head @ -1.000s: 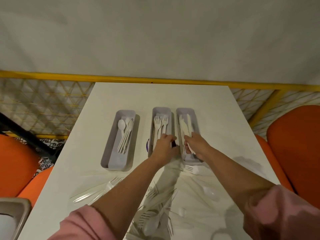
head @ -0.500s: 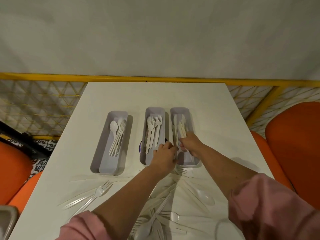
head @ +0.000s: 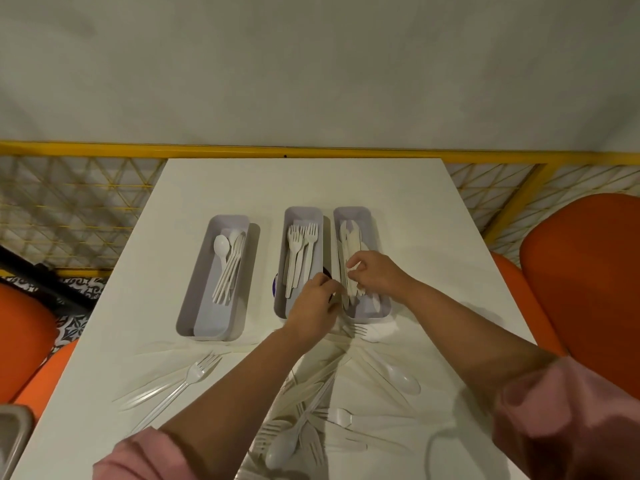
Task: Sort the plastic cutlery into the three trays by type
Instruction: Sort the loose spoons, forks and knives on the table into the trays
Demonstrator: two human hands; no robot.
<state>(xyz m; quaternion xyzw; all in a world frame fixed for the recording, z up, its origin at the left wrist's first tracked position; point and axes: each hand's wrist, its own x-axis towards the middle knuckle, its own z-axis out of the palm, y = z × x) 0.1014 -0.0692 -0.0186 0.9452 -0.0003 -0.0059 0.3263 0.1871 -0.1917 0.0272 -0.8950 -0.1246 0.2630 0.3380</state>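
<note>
The right hand (head: 375, 277) pinches white knives (head: 350, 249) over the right tray (head: 370, 220). The left hand (head: 313, 308) rests by the fork tray (head: 303, 213); I cannot tell if its fingers hold anything.

I see dim, warm indoor light with a yellowish cast. The white counter (head: 433, 216) reads evenly lit, without glare. Soft shadows fall to the right of the trays (head: 254, 268) and beneath both forearms. Wide-angle distortion bows the yellow rail (head: 207, 150) and stretches the pink sleeves (head: 568, 420) at the lower corners. Loose cutlery (head: 301, 434) nearest me looks slightly soft.
</note>
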